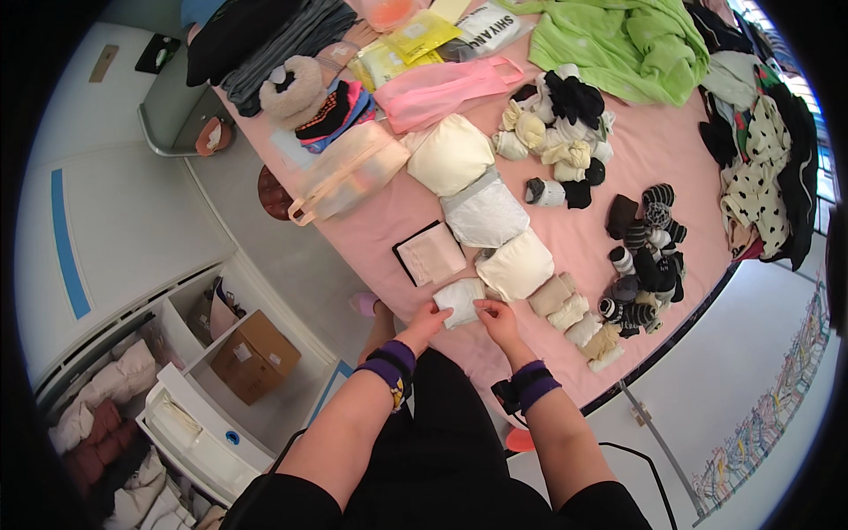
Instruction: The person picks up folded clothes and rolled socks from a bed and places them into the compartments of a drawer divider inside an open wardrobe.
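Observation:
A small folded white cloth (459, 301) lies at the near edge of a bed with a pink sheet (371, 248). My left hand (427, 323) pinches its left edge, and my right hand (497, 319) has thumb and forefinger together at its right edge. Just beyond are a folded pale pink cloth (434, 254) on a black one and a cream folded garment (515, 265). Farther up lie a grey folded garment (485, 209) and another cream one (450, 156). To the right, a row of small beige and white rolls (552, 295) runs along the bed.
Rolled dark and striped socks (639, 265) are heaped at the right, white and black ones (563, 126) farther up. A peach translucent bag (358, 172) and a pink bag (444, 93) lie at upper left. An open drawer (192, 424) stands at lower left.

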Demonstrator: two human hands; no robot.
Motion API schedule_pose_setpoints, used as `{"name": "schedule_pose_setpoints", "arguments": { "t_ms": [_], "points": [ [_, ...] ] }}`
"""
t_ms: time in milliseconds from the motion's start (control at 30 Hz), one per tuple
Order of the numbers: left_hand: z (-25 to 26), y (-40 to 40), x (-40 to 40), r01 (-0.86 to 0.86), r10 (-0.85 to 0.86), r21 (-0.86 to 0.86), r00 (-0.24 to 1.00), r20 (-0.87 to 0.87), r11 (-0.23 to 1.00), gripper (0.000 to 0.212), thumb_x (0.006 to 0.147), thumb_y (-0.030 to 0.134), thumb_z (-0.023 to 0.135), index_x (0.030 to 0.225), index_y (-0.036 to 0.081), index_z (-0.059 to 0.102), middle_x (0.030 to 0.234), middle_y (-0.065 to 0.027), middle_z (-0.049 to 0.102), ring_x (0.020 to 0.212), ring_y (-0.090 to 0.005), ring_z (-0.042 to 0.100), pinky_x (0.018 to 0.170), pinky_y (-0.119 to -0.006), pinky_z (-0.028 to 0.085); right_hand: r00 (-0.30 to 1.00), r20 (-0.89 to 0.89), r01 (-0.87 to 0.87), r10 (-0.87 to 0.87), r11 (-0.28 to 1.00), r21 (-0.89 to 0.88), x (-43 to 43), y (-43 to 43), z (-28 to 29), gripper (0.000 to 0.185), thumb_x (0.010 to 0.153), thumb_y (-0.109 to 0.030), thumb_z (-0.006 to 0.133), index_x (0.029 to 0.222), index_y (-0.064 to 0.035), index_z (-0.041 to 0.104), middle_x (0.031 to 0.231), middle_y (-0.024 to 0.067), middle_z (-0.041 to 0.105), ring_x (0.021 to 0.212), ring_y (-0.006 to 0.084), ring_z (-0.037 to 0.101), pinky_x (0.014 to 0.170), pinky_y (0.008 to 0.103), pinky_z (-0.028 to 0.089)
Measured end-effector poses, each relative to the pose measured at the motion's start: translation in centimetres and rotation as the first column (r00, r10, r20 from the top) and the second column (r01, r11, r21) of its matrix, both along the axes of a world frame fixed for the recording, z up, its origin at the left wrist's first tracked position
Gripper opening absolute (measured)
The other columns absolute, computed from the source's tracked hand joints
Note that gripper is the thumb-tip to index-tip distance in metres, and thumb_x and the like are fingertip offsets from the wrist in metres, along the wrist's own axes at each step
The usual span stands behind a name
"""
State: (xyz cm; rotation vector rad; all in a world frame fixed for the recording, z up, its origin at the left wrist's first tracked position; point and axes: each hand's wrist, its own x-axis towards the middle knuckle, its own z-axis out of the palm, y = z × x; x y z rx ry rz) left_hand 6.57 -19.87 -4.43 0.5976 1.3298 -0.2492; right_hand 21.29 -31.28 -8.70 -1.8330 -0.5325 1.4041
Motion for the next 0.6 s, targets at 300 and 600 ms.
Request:
{"name": "schedule_pose_setpoints", "arguments": {
  "t_ms": [300, 600],
  "points": [
    [3.3, 1.0, -3.6, -0.053, -0.008, 0.430, 0.990, 0.138, 0.901, 0.037, 0.074, 0.010, 0.056, 0.108, -0.003, 0.050, 0.095, -0.0106, 0.059, 0.084, -0.0191, 0.057, 0.074, -0.030, 0.045, 0.961, -0.273, -0.014, -0.038, 0.982, -0.186, -4.0, 0.7, 4.4, 0.017, 0.077, -0.014, 0.064, 0.091, -0.0039, 0.063, 0.076, 0.0017, 0.060, 0.066, 0.0082, 0.053, 0.060, 0.0209, 0.044],
    [11.0, 2.5, -11.6, -0.223, 0.125, 0.444, 0.963, 0.239, 0.868, 0.039, 0.077, 0.008, 0.053, 0.114, -0.002, 0.046, 0.103, -0.0109, 0.056, 0.094, -0.0181, 0.055, 0.081, -0.029, 0.043, 0.902, -0.422, -0.193, 0.094, 0.961, -0.199, -9.6, 5.6, 11.1, 0.044, 0.083, -0.023, 0.059, 0.120, -0.0085, 0.041, 0.101, 0.0046, 0.052, 0.085, 0.0102, 0.052, 0.070, 0.0255, 0.048]
  ]
}}
